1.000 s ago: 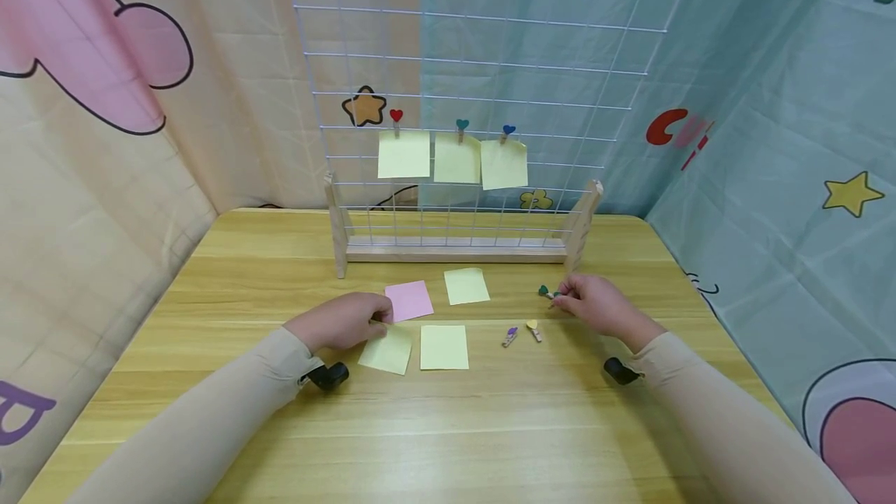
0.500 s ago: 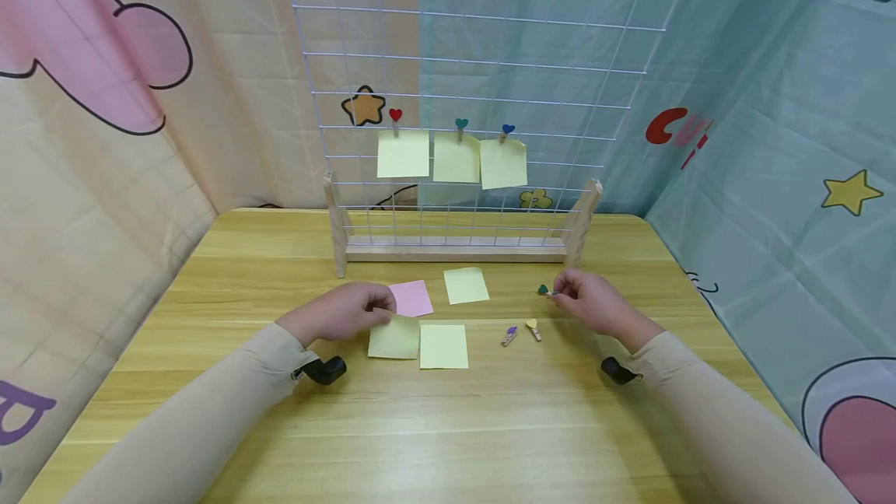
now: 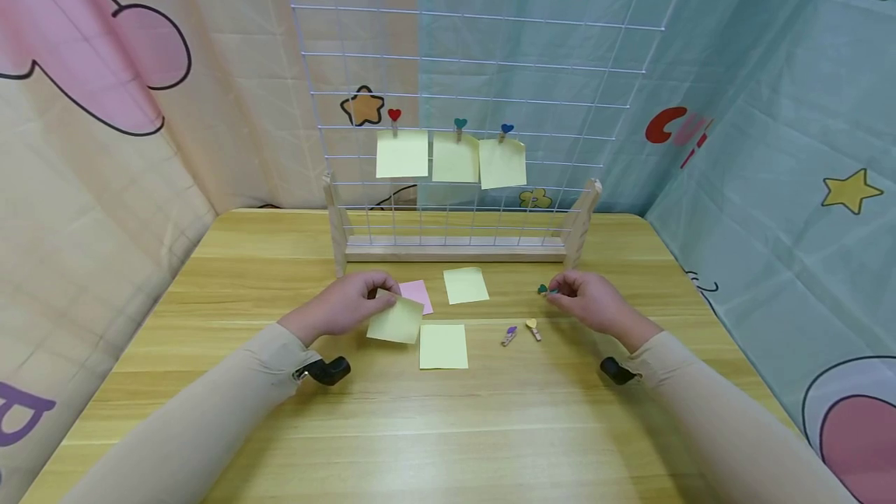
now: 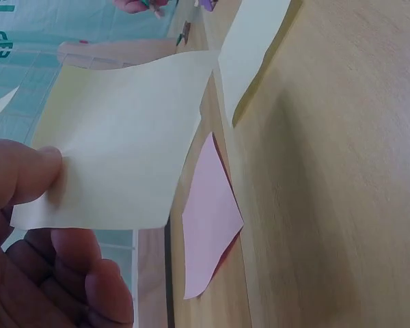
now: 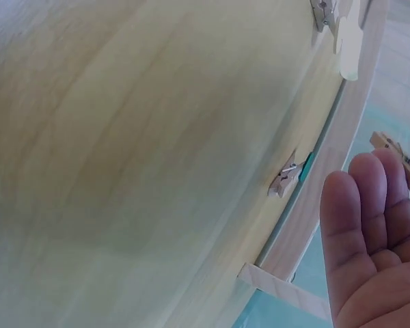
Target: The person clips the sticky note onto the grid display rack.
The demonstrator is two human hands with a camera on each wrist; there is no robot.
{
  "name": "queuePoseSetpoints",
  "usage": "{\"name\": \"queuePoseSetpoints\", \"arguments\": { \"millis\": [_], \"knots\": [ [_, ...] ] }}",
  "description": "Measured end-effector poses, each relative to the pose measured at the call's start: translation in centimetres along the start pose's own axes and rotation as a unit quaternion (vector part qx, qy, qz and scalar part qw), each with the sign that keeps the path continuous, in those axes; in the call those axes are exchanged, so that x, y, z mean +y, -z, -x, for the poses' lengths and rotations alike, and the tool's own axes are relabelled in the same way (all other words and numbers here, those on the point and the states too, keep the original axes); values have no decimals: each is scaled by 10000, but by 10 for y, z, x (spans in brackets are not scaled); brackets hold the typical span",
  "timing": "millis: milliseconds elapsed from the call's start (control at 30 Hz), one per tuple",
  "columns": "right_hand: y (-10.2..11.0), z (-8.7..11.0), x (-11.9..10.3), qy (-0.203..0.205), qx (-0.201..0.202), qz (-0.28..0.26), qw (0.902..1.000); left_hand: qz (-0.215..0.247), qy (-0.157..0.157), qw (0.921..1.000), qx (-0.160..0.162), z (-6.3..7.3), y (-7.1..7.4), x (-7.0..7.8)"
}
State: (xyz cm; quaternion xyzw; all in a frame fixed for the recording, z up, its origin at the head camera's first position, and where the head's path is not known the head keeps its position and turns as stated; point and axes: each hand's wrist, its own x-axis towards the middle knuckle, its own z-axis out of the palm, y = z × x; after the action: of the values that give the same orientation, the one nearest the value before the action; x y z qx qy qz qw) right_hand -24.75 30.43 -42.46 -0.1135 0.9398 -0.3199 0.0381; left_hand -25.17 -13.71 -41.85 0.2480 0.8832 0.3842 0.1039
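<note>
My left hand [image 3: 343, 303] pinches a pale yellow sticky note [image 3: 396, 323] by its upper corner, lifted above the table; the left wrist view shows the thumb flat on the note [image 4: 123, 147]. A pink sticky note [image 4: 212, 222] lies just beyond it. At the right, my right hand [image 3: 595, 302] pinches a small wooden clothespin [image 5: 393, 150] with a teal decoration, mostly hidden by the fingers in the head view. Beside those fingertips another clothespin [image 5: 285, 178], with a dark green heart [image 3: 542, 289], lies on the table.
Two yellow notes [image 3: 444, 347] lie mid-table. Purple [image 3: 509, 336] and yellow-hearted [image 3: 533, 330] clothespins lie nearer the right hand. Behind stands a white wire grid [image 3: 490, 41] in a wooden base [image 3: 455, 253], with three notes [image 3: 402, 154] clipped on it. Printed curtains enclose the table.
The left hand has picked the yellow note up off the table and moved slightly away from the body with it, now partly covering the pink note. The right hand has barely shifted.
</note>
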Motion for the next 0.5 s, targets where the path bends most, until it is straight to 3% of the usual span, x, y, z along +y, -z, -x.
{"name": "queuePoseSetpoints", "arguments": {
  "millis": [133,500],
  "knots": [
    [-1,1,0,-81,79,6,9999,-79,-19,9999,65,-2,-2,3],
    [-1,1,1,160,245,19,9996,35,-55,9996,280,-12,-9,15]
  ]
}}
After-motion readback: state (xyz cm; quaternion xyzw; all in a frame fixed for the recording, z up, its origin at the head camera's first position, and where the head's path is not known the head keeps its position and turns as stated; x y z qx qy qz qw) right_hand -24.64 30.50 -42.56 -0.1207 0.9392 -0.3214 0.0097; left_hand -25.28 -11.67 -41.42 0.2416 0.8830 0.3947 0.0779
